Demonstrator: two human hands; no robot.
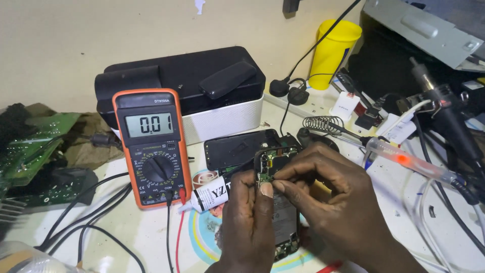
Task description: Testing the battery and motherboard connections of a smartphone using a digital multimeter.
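Opened phone (279, 202) at near centre, back off and green board bared, steadied by left hand (247, 227) closed along its left edge while right hand (323, 187) pinches at the board; reassembly undone.

The opened phone (280, 202) lies flat on its face, back cover off, its long side running away from the viewer. It sits just right of the orange multimeter (153, 146). At the far end a green circuit board (273, 162) with small metal parts is exposed; below it a dark flat battery fills the middle, and more green board shows at the near end. The far end touches a separate black phone cover (237, 147), which lies beside the multimeter's right edge.
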